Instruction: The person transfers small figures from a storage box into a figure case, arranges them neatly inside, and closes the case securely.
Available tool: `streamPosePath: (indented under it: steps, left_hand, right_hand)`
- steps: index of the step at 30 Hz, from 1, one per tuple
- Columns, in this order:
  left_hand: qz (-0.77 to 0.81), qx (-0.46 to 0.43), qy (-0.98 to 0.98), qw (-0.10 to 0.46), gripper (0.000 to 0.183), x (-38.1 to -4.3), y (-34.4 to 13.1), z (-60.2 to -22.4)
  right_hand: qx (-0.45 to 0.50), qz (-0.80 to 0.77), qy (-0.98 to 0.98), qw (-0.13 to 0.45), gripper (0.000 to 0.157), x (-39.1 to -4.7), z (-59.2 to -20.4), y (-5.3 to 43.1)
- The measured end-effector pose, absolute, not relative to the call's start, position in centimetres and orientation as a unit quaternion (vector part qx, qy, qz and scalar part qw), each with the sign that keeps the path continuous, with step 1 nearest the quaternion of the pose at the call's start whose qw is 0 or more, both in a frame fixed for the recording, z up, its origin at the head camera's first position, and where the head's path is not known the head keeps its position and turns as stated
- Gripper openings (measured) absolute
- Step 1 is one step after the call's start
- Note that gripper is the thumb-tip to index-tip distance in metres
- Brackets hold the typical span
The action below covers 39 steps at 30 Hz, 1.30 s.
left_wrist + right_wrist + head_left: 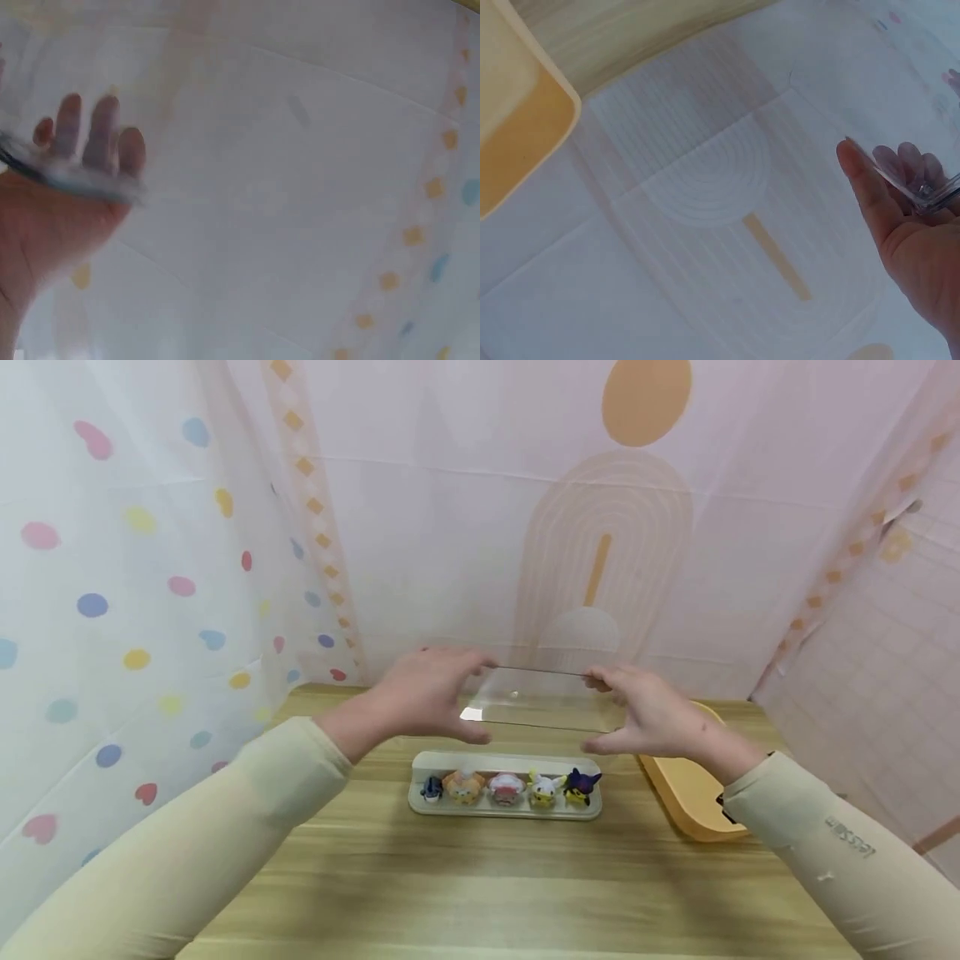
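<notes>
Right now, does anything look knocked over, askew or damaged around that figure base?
Nothing stands out. The five figures stand in a neat row on the base. The clear cover is held level above them between the left hand and the right hand, with no visible cracks.

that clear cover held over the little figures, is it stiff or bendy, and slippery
Probably stiff: the clear cover keeps straight edges while the left hand and right hand grip only its ends. Its glossy surface looks slippery, and likely light.

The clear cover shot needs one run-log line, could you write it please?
left hand: grips clear cover | right hand: grips other end | cover: above figurine tray, apart
</notes>
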<state>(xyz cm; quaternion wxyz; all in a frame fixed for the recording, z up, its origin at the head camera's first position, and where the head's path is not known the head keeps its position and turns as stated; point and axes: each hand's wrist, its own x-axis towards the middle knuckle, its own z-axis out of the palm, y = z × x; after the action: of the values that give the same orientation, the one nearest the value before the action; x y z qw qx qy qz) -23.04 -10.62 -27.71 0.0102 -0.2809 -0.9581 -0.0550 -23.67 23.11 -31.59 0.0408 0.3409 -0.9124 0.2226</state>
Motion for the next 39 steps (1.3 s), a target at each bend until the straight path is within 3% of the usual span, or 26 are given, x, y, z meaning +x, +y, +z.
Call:
streamPosePath:
  steps: [3,7,39]
  left_hand:
    - [-0.131,-0.275,-0.952,-0.023,0.096,-23.2,-13.3,-27.7]
    - [-0.197,-0.285,-0.938,-0.023,0.089,-23.2,-15.2,-28.6]
    - [-0.214,-0.271,-0.935,-0.079,0.090,-22.0,-15.9,-35.7]
  right_hand:
    - [0.337,0.249,-0.908,0.016,0.094,-23.7,-31.8,23.6]
    - [0.335,0.249,-0.909,0.000,0.094,-23.8,-31.7,24.3]
    - [0.345,0.215,-0.914,-0.007,0.091,-23.1,-38.3,22.9]
